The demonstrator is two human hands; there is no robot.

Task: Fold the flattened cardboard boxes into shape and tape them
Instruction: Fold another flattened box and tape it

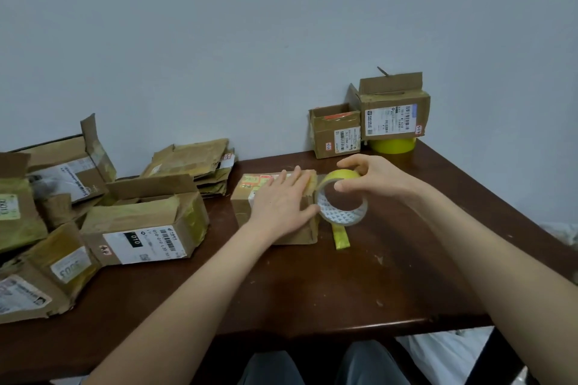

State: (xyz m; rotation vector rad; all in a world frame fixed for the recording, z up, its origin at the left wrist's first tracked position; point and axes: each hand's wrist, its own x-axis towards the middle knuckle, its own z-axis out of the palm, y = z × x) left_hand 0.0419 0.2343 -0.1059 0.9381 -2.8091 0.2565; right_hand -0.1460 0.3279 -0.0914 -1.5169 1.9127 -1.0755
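Note:
A small folded cardboard box point(247, 197) sits mid-table. My left hand point(281, 200) lies flat on its top, fingers spread, pressing near the right edge. My right hand point(369, 178) grips a roll of yellowish clear tape point(342, 201) just right of the box, with a strip running from the roll onto the box top under my left fingers. A loose yellow tape end point(341, 236) hangs down beside the box onto the table.
Formed boxes point(144, 225) crowd the left side, with a stack of flattened boxes point(194, 162) behind. Two open boxes point(336, 131) point(394, 109) stand at the back right, one atop a second yellow tape roll point(392, 145). The dark wooden table point(312, 284) ends at the right.

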